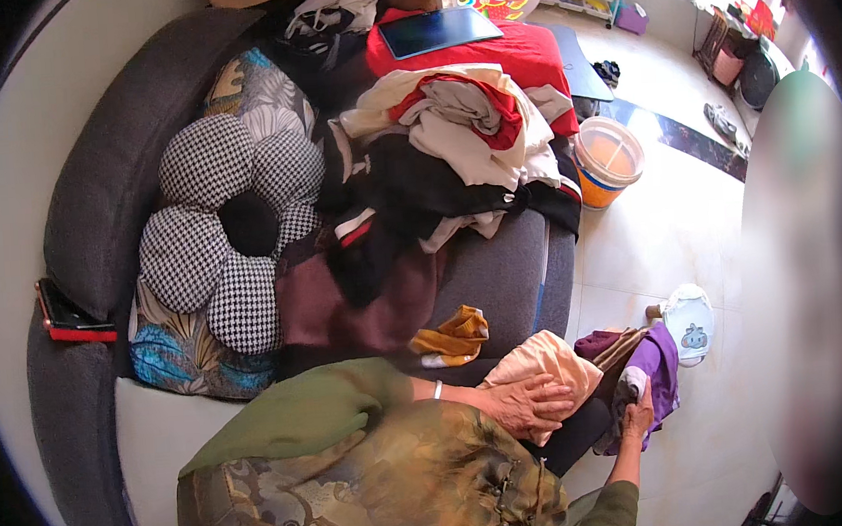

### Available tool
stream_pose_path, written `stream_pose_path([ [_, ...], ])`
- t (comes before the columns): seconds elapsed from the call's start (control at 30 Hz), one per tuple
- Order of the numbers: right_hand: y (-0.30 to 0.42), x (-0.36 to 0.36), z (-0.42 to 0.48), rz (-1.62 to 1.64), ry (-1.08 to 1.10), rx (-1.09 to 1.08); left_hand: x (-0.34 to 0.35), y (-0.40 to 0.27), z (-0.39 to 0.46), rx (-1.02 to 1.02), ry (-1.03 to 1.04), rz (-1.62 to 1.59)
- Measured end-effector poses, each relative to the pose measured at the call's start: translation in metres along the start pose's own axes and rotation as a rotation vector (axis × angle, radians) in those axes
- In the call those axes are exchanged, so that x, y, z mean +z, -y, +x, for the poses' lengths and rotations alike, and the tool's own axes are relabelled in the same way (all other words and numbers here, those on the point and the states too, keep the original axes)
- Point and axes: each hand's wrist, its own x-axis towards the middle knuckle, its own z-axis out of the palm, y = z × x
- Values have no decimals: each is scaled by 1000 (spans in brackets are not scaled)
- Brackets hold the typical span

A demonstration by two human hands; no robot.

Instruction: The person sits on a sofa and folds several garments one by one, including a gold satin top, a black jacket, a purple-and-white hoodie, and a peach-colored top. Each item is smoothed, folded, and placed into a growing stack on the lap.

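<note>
My left hand (529,404) lies flat with its fingers spread on a folded peach cloth (546,360), which rests on my lap. To the right, my right hand (638,410) grips a bundle of clothes with a purple garment (657,364) and a grey-white piece at its edge. Maroon and brown cloths (599,342) stick out between the peach cloth and the purple garment. An orange-yellow garment with white ends (458,337) lies on the sofa just beyond my left forearm. Further off is a heap of black, cream, red and grey clothes (450,153).
Houndstooth flower-shaped cushion (202,233) leans on the grey sofa (501,280). A tablet (441,32) lies on red cloth behind the heap. An orange bucket (606,161) and a small stool with a whitish cover (688,322) stand on the floor at the right.
</note>
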Motion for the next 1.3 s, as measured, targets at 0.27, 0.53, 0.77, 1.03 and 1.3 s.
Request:
stream_pose_path([
  [0.27,-72,-98,11,179,-150,-8,-36,-2,10,-85,-1,-316],
  [0.53,90,-239,53,706,-92,72,-115,20,56,-576,-290,-1467],
  [0.77,253,-211,31,785,52,-234,-151,11,100,-490,-444,-2081],
  [1.03,367,-140,-10,136,-48,-792,-126,34,47,-34,-710,-1698],
  [1.3,335,-106,-14,218,3,-609,-122,34,40,-497,-569,-2200],
])
